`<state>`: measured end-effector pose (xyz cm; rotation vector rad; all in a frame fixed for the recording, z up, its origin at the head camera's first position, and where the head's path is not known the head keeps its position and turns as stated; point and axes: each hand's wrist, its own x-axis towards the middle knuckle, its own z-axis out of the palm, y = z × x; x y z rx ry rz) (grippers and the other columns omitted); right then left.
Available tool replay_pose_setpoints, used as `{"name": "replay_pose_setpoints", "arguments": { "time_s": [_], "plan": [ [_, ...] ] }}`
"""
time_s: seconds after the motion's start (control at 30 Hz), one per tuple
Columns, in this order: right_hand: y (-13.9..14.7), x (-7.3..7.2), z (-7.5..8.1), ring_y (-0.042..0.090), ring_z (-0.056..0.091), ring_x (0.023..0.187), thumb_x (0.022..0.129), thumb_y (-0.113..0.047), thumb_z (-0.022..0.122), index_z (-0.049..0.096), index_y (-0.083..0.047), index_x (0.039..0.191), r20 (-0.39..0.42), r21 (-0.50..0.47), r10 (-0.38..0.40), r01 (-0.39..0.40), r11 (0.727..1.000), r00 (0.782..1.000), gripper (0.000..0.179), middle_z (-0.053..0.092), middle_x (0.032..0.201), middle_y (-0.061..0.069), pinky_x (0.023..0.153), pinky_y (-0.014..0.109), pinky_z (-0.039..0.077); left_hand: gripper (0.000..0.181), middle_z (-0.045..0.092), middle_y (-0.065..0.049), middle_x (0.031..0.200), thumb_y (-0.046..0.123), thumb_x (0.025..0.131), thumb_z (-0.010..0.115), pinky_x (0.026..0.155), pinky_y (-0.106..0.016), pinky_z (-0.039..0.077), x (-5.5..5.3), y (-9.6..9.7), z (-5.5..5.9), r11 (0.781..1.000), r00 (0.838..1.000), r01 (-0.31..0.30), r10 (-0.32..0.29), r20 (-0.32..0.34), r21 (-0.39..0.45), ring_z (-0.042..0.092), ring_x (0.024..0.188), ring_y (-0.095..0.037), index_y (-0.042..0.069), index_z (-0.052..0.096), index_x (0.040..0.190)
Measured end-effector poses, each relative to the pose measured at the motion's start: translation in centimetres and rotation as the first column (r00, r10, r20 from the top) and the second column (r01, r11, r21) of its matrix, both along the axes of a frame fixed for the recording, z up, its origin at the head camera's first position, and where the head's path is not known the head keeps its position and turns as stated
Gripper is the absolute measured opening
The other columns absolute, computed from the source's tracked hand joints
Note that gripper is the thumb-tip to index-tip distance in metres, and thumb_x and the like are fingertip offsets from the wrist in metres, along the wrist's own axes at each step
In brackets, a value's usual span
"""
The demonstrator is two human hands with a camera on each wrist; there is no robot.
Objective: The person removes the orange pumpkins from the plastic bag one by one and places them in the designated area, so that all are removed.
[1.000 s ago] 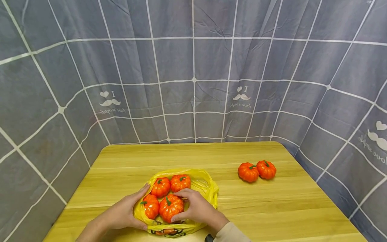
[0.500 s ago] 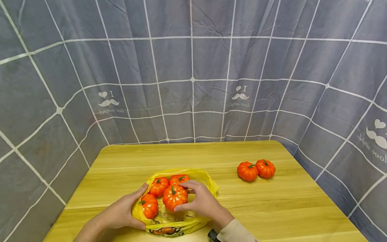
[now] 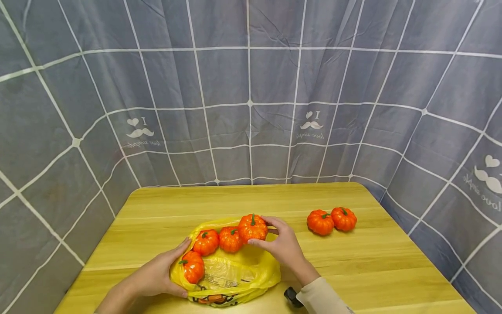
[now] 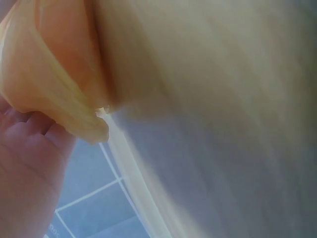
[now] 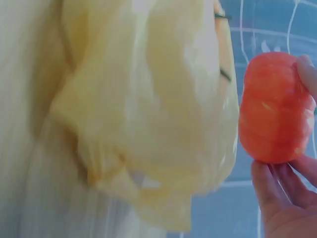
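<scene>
In the head view, my right hand grips a small orange pumpkin with a green stem, thumb in front and fingers behind. The right wrist view shows that pumpkin raised above the bag's rim. Below it a yellow plastic bag lies spread with its mouth facing up. Inside sit three more pumpkins: one at the left, one behind it, another at the back. My left hand holds the bag's left side, thumb toward the front and fingers toward the back.
To the right, two pumpkins, one nearer and one farther, sit side by side on the wooden table. A grey checked curtain surrounds the table's back and sides. A black object shows by the right sleeve.
My right hand has lifted the pumpkin from the front of the bag, moving it up and to the right, over the bag's back right rim. The left hand stays at the bag's left side.
</scene>
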<state>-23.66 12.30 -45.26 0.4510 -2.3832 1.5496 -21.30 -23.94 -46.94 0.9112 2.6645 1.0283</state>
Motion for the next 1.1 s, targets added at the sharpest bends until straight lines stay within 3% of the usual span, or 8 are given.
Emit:
{"name": "replay_pose_setpoints", "arguments": {
  "time_s": [0.2,0.5,0.67,0.87,1.1],
  "plan": [
    [3.1,-1.0,0.0,0.029,0.062,0.113,0.072,-0.029,0.093,0.065,-0.001,0.131,-0.016,-0.032,-0.177,0.176,0.984,0.984,0.071,0.064,0.127,0.011,0.097,0.047,0.053,0.128,0.025,-0.025,0.160,0.053,0.063,0.090,0.109,-0.018,0.015,0.0,0.1,0.2,1.000,1.000,-0.002,0.002,-0.022,0.011,0.031,0.141,-0.045,-0.005,0.026,0.156],
    [7.6,-2.6,-1.9,0.035,0.057,0.115,0.074,-0.028,0.092,0.061,0.006,0.133,0.028,0.061,-0.364,0.361,0.930,0.931,0.075,0.057,0.127,0.021,0.097,0.049,0.051,0.129,0.023,-0.026,0.160,0.052,0.062,0.091,0.110,-0.019,0.016,0.2,0.1,0.2,1.000,1.000,-0.011,0.011,0.001,0.010,0.030,0.142,-0.044,-0.006,0.024,0.156],
    [8.5,-2.9,-2.8,0.040,0.051,0.120,0.075,-0.032,0.091,0.058,0.008,0.135,0.035,0.155,-0.405,0.395,0.905,0.914,0.079,0.054,0.129,0.024,0.103,0.054,0.044,0.128,0.025,-0.027,0.159,0.054,0.062,0.090,0.110,-0.020,0.018,0.3,0.1,0.1,1.000,1.000,-0.013,0.013,-0.002,0.012,0.031,0.141,-0.046,-0.005,0.026,0.156],
    [8.8,-3.4,-3.1,0.041,0.049,0.121,0.075,-0.031,0.091,0.056,0.010,0.136,0.017,0.226,-0.411,0.397,0.890,0.912,0.081,0.049,0.128,0.024,0.106,0.055,0.040,0.129,0.023,-0.025,0.160,0.053,0.062,0.090,0.110,-0.019,0.017,0.3,0.1,0.2,1.000,1.000,-0.017,0.016,0.024,0.015,0.029,0.142,-0.045,-0.004,0.024,0.157],
    [8.8,-3.6,-3.3,0.043,0.050,0.123,0.077,-0.031,0.089,0.053,0.011,0.138,0.002,0.322,-0.397,0.375,0.869,0.918,0.082,0.052,0.129,0.026,0.106,0.057,0.041,0.128,0.024,-0.027,0.159,0.053,0.063,0.090,0.110,-0.019,0.017,0.3,0.1,0.2,1.000,1.000,-0.007,0.007,-0.003,0.019,0.031,0.141,-0.047,-0.005,0.025,0.157]
  ]
}}
